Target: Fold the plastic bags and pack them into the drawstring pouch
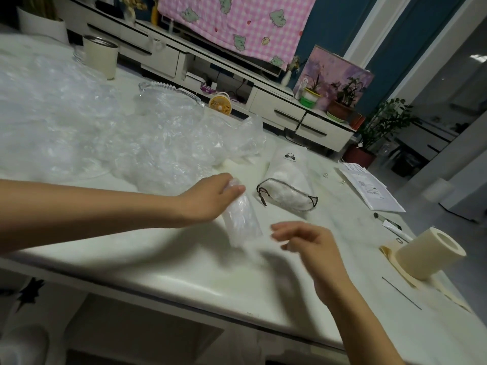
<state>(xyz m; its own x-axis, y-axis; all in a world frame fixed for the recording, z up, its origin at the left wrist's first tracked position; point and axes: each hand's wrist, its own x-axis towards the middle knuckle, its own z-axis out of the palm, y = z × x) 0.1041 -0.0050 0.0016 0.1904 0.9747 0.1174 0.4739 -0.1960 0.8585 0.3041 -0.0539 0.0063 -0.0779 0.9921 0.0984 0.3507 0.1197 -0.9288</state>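
Right hand loosely curled and empty; left hand pinching folded plastic bag beside drawstring pouch.

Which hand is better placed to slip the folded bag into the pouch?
Probably the left hand: it grips the folded bag, right beside the open mouth of the pouch. The right hand holds nothing.

Cream roll on its side at my right, papers beyond it, yellow mini fan across the table, cream cup far left, pink checked blanket hanging behind.
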